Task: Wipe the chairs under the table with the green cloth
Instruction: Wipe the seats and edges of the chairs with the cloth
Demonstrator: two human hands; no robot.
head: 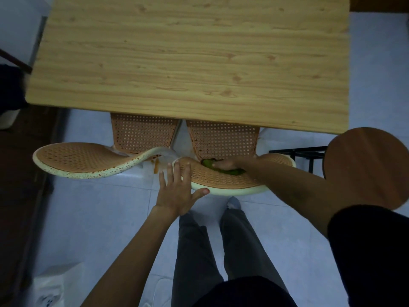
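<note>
Two orange perforated chairs with cream rims are tucked under the near edge of the wooden table [190, 58]. The left chair [79, 159] shows its curved backrest. On the right chair [223, 140], my right hand [228, 164] presses the green cloth [223, 168] against the inside of the backrest, above the seat. My left hand [179, 189] lies with fingers spread on the backrest's cream top rim, thumb hooked along its near edge. Most of the cloth is hidden under my right hand.
A round brown stool [367, 167] stands at the right, close to my right arm, with a black metal frame [298, 151] beside it. A white plastic bag [55, 284] lies on the pale tiled floor at lower left. My legs stand just behind the right chair.
</note>
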